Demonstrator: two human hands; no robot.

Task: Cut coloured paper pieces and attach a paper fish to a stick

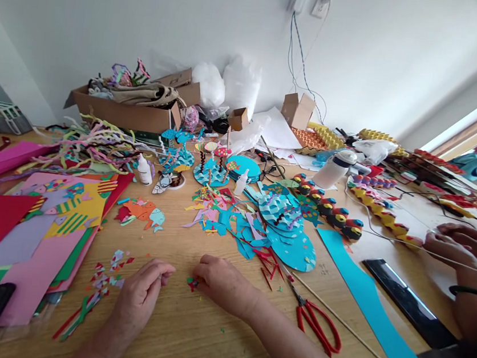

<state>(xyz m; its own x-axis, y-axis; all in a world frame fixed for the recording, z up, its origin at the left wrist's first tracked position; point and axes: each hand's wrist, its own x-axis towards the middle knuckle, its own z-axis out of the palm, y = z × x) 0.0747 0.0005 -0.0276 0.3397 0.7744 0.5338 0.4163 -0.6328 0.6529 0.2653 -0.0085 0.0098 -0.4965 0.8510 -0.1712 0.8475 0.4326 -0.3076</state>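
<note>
My left hand (143, 292) is held low over the table with its thumb and fingers pinched together. Whatever sits in that pinch is too small to make out. Across a narrow gap, my right hand (220, 283) has its fingers curled down onto tiny coloured paper scraps (192, 283) at their tips. Left of my left hand lie more cut paper bits (104, 281) and thin paper strips (76, 318). Orange and blue paper fish (144, 212) lie beyond it. Red-handled scissors (319, 326) rest on the wood to the right of my right forearm.
Coloured paper sheets (48, 238) are stacked at left. Blue paper offcuts (227, 223), glue bottles (145, 169) and finished fish ornaments (213, 167) stand farther back. A blue paper strip (363, 296) and a black case (407, 302) lie at right, beside another person's hands (458, 247).
</note>
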